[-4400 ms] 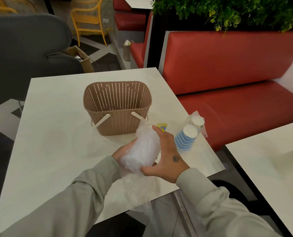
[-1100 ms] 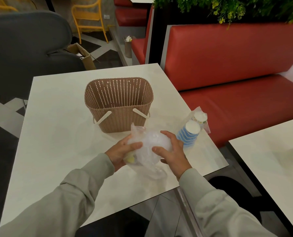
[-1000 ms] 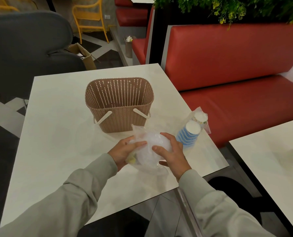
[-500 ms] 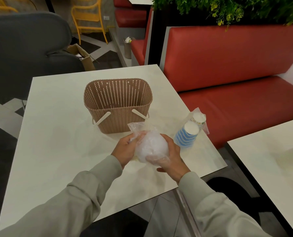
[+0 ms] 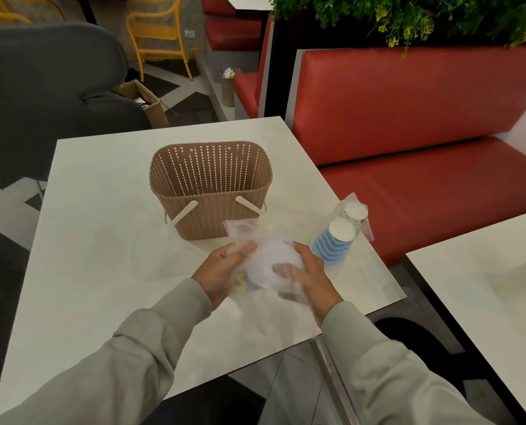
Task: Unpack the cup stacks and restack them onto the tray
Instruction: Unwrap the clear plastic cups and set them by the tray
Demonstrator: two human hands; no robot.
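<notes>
The square table (image 5: pixel 102 240) has a smooth, pale, stone-look top. On it stands a tan plastic basket (image 5: pixel 209 191), rounded-rectangular, with perforated woven-pattern walls and two cream handles folded down. In front of the basket, over the table, both hands hold a cup stack (image 5: pixel 270 262) wrapped in crinkled clear film. To its right, blue-striped paper cups (image 5: pixel 335 240) lie bagged on the table. The left hand (image 5: pixel 221 271) grips the film; the right hand (image 5: pixel 313 280) curls round it, fingertips blurred behind plastic. The wrapped cups show only as a white mass.

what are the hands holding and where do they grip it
The clear-bagged cup stack: the left hand grips its left side through the plastic, the right hand wraps its right side.
</notes>
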